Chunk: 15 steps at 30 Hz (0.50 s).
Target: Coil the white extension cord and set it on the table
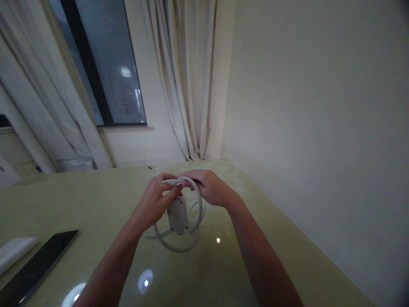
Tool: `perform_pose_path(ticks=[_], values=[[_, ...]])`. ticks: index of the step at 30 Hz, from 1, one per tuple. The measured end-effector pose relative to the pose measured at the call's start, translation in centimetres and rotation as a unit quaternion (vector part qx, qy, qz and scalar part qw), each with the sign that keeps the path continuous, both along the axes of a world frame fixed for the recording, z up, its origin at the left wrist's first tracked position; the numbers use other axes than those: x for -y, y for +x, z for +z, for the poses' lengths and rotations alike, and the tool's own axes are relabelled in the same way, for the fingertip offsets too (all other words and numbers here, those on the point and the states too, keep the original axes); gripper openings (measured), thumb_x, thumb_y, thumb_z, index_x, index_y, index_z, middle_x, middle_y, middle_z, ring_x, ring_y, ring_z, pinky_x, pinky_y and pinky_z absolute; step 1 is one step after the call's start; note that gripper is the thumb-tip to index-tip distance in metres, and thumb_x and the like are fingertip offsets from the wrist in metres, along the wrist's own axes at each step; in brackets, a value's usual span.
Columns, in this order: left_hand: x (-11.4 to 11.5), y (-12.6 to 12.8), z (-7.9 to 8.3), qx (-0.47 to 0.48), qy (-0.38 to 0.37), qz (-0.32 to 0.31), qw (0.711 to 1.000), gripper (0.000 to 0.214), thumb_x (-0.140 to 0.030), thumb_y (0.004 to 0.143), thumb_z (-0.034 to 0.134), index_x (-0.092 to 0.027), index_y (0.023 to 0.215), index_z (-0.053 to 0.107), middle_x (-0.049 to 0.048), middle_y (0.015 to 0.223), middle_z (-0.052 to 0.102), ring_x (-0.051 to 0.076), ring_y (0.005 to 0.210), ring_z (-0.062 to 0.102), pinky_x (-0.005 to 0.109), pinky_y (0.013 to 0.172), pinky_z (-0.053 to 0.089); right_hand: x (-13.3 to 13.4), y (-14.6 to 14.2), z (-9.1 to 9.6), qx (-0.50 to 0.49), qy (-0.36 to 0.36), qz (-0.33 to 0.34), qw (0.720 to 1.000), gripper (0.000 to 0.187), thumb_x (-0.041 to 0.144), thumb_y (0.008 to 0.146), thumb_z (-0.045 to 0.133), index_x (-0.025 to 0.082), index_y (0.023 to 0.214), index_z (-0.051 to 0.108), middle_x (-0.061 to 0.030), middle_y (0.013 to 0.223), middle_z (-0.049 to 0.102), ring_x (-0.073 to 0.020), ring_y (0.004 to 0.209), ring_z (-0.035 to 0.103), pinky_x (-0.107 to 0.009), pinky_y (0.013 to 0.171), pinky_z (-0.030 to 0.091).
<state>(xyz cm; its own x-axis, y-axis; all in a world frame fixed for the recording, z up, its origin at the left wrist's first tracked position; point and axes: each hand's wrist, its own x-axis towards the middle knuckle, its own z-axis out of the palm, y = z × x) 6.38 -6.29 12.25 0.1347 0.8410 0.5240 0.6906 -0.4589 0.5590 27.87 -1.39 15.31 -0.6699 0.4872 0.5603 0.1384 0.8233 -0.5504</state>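
Note:
A white cable (200, 204) hangs in loose loops from my two hands above the table. Attached to it or lying against it is a small whitish rectangular box (178, 215), just under my fingers; which of the two I cannot tell. My left hand (159, 198) is closed on the upper left of the loops, thumb and fingers pinched together. From the other side my right hand (209, 185) grips the top of the coil, its fingertips partly hidden behind the cable and close to my left fingers.
The glossy yellow-green table (105, 200) reflects several lights. At its left lie a dark flat slab (38, 264) and a white object (15, 251). A tiny dark piece (150, 167) is near the far edge. A wall (303, 128) borders the right side; curtains (191, 85) hang beyond.

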Motion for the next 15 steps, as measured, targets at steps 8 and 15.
perform_pose_path(ticks=[8,15], values=[[2.2,0.9,1.7,0.235,-0.134,-0.083,0.959,0.046,-0.059,0.093,0.067,-0.02,0.075,0.084,0.013,0.151,0.064,0.035,0.121,0.067,0.04,0.086,0.055,-0.6,1.2,-1.0,-0.048,-0.019,0.003,0.999,0.032,0.041,0.104,0.064,0.015,0.112,0.08,-0.001,0.073,0.068,-0.0142,0.068,0.059,-0.025,0.068,0.046],[4.9,1.2,-0.1,0.111,-0.082,-0.074,0.988,0.038,-0.058,0.093,0.066,-0.03,0.076,0.086,0.007,0.154,0.063,0.038,0.157,0.035,0.06,0.129,0.023,0.3,4.9,-1.3,0.128,0.112,0.02,0.985,0.025,0.023,0.106,0.057,0.017,0.103,0.081,-0.01,0.097,0.08,-0.0197,0.093,0.069,-0.03,0.087,0.05]])
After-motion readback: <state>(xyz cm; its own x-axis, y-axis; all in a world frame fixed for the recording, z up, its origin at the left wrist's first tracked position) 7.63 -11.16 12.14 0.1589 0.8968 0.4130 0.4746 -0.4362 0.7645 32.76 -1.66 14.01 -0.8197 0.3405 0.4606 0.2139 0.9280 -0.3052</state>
